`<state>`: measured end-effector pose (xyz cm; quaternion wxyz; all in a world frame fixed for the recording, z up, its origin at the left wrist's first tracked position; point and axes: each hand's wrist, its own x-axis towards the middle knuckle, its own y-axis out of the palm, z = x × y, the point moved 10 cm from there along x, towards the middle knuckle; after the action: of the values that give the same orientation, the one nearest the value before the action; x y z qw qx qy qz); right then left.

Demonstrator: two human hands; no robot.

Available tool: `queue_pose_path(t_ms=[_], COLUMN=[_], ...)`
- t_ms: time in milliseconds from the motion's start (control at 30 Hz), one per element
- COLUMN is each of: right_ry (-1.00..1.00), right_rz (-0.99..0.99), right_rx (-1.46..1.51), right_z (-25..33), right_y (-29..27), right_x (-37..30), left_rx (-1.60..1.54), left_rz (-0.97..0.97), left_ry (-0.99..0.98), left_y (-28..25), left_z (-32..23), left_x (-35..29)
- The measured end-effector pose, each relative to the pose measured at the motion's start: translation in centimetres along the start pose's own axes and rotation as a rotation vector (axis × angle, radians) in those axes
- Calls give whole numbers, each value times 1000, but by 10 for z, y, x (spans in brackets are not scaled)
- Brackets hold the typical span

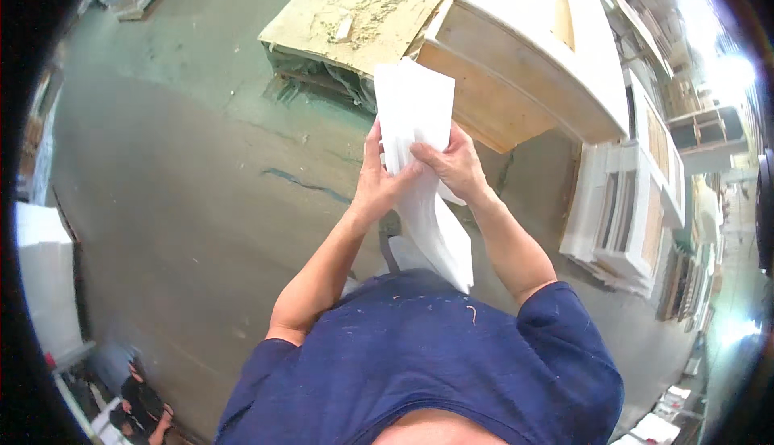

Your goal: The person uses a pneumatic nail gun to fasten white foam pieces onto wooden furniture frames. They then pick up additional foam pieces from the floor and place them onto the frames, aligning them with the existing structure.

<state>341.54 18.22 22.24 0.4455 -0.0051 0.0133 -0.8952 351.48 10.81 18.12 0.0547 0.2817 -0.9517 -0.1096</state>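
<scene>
A long white foam sheet (415, 106) hangs in front of my chest, its upper end raised and its lower end drooping to my blue shirt. My left hand (377, 179) grips its left edge with the thumb over the front. On the sheet's right side, my right hand (455, 163) pinches a fold, fingers curled over the sheet. Both hands sit close together at mid height of the sheet.
A white-painted wooden cabinet (524, 50) lies just beyond my hands, beside a pallet topped with worn cardboard (363, 10). Stacked white cabinet doors (625, 211) stand at the right. Grey concrete floor (177, 187) spreads left. A white block (44, 284) sits at the far left; a crouching person (141, 405) lower left.
</scene>
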Motion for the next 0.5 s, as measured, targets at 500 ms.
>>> queue_pose_path(t_ms=[500], right_ry=[-62], right_rz=[-213], right_rx=[46], right_z=[53], right_y=[37], right_x=[-133], left_rx=[-110], left_rz=[84], left_ry=[-11], left_y=[10], left_z=[-64], left_x=[-122])
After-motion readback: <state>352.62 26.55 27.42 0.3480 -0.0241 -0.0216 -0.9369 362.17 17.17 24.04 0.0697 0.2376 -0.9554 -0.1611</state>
